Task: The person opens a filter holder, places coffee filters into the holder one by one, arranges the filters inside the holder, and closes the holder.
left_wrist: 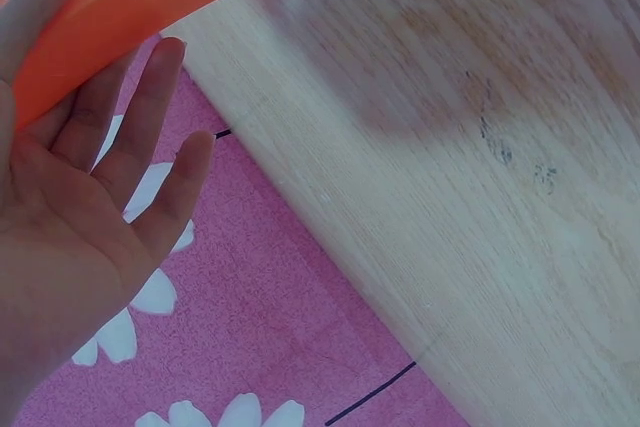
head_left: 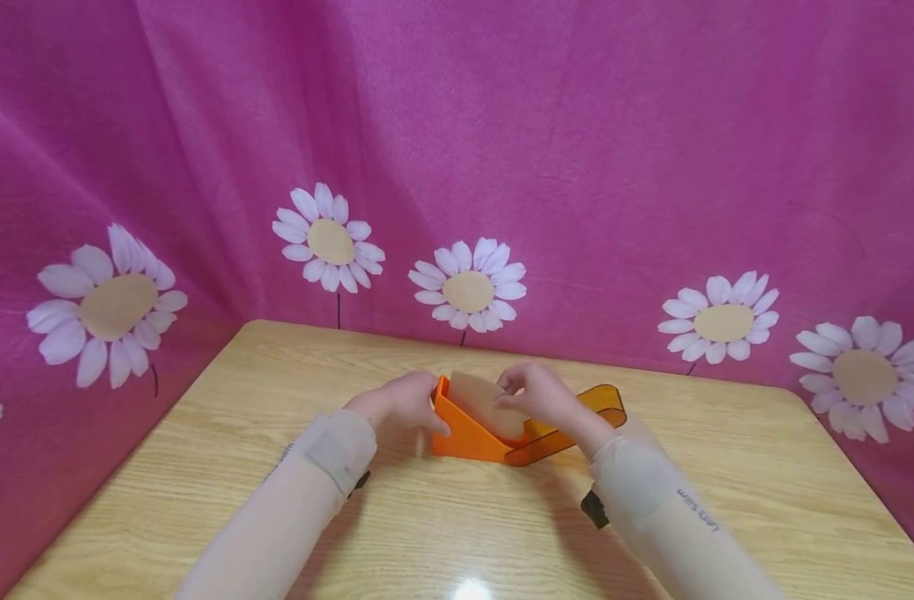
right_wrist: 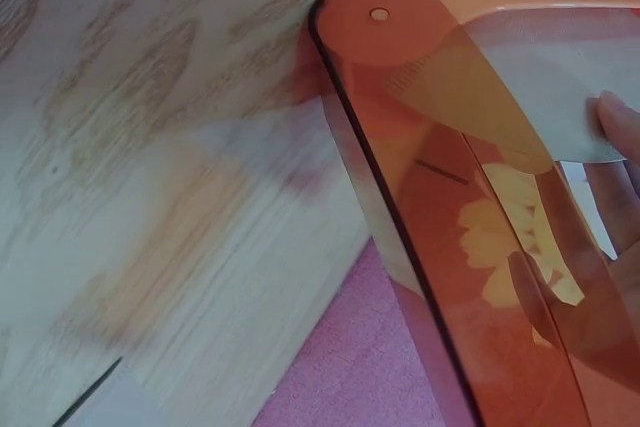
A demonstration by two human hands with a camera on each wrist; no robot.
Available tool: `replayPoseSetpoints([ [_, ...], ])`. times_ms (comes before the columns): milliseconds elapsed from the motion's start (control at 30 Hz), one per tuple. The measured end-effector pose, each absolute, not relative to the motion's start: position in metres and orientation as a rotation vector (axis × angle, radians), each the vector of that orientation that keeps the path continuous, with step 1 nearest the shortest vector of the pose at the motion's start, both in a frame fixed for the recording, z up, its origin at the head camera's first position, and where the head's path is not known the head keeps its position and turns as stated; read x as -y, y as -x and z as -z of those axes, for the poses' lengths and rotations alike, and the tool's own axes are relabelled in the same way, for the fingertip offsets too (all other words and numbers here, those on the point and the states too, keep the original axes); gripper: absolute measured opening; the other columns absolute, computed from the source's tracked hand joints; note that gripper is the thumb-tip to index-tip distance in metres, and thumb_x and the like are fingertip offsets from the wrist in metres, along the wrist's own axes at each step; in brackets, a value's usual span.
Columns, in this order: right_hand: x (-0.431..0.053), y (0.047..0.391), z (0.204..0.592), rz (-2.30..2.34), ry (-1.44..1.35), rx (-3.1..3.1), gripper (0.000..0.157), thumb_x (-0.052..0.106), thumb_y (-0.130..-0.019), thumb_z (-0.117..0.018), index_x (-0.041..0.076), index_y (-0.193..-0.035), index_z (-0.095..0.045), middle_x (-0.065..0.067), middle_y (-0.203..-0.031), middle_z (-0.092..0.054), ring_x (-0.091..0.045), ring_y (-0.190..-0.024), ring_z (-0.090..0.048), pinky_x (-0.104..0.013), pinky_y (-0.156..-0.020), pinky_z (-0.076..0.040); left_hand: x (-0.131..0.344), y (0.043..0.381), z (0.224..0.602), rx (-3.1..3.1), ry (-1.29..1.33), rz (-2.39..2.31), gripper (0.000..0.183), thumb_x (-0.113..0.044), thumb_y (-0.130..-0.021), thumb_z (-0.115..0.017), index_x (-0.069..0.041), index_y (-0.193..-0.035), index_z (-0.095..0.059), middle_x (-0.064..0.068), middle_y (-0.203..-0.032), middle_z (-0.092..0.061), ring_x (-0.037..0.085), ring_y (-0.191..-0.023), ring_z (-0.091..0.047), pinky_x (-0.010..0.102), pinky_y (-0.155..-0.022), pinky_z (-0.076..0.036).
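Note:
An orange box [head_left: 464, 435] with a slanted open top stands on the table in the head view. Its see-through amber lid [head_left: 605, 403] is swung open to the right on a round hinge [right_wrist: 378, 15]. Brown paper coffee filters [head_left: 473, 395] stick up out of the box. My left hand [head_left: 406, 402] grips the box's left end, thumb on the near side and fingers behind; the last two fingers stand free in the left wrist view. With thumb and fingertips, my right hand [head_left: 545, 395] pinches the filters' right edge above the lid. The lid partly covers those fingers in the right wrist view.
The pale wooden table [head_left: 397, 533] has rounded far corners. A magenta cloth [head_left: 576, 167] printed with white daisies hangs right behind and beside it. Both forearms carry beige sleeves [head_left: 277, 521] with dark wrist mounts below.

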State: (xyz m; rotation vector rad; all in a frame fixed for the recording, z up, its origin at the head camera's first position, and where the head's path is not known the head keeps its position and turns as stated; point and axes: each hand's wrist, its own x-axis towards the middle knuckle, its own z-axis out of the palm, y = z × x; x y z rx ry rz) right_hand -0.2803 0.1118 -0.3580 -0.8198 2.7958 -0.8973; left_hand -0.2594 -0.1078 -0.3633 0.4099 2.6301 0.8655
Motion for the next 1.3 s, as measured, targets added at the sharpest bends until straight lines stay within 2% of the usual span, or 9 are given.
replayPoseSetpoints([
  [233,-0.107,0.279,0.361,0.865,0.802,-2.796,0.01,0.011,-0.079,-0.073,0.007,-0.08,-0.064,-0.002,-0.076,-0.068,-0.01,-0.071,-0.057,-0.028,-0.071,-0.047,0.108,0.259,0.363,-2.648,-0.423,-0.848,0.033,-0.015,-0.073,-0.079,-0.007,-0.1,-0.062,0.0,-0.089,-0.063,0.016,-0.08,-0.055,0.032,-0.088,-0.047],
  [600,-0.103,0.279,0.368,0.835,0.851,-2.786,0.009,0.008,-0.079,-0.072,0.006,-0.076,-0.064,-0.002,-0.071,-0.065,-0.009,-0.067,-0.051,-0.024,-0.065,-0.044,0.107,0.259,0.361,-2.638,-0.407,-0.863,0.032,-0.014,-0.073,-0.079,-0.008,-0.1,-0.064,-0.001,-0.087,-0.064,0.015,-0.078,-0.055,0.03,-0.085,-0.047],
  [800,-0.101,0.279,0.37,0.836,0.853,-2.781,0.008,0.007,-0.079,-0.071,0.006,-0.076,-0.064,-0.002,-0.072,-0.067,-0.009,-0.067,-0.054,-0.025,-0.066,-0.046,0.107,0.259,0.362,-2.634,-0.414,-0.863,0.031,-0.015,-0.073,-0.079,-0.008,-0.1,-0.064,-0.001,-0.087,-0.064,0.015,-0.078,-0.055,0.03,-0.085,-0.047],
  [1000,-0.111,0.278,0.356,0.842,0.731,-2.788,0.008,0.017,-0.082,-0.071,0.01,-0.082,-0.066,0.0,-0.081,-0.068,-0.013,-0.078,-0.058,-0.032,-0.077,-0.049,0.105,0.26,0.363,-2.643,-0.44,-0.846,0.032,-0.015,-0.073,-0.079,-0.008,-0.1,-0.063,-0.001,-0.088,-0.064,0.015,-0.079,-0.055,0.031,-0.086,-0.047],
  [1300,-0.157,0.275,0.304,0.968,0.639,-2.888,0.02,0.026,-0.088,-0.064,0.008,-0.096,-0.068,-0.01,-0.099,-0.069,-0.027,-0.098,-0.062,-0.043,-0.086,-0.049,0.106,0.259,0.362,-2.651,-0.412,-0.844,0.036,-0.016,-0.074,-0.079,-0.009,-0.104,-0.062,-0.002,-0.092,-0.063,0.016,-0.083,-0.054,0.033,-0.09,-0.047],
])
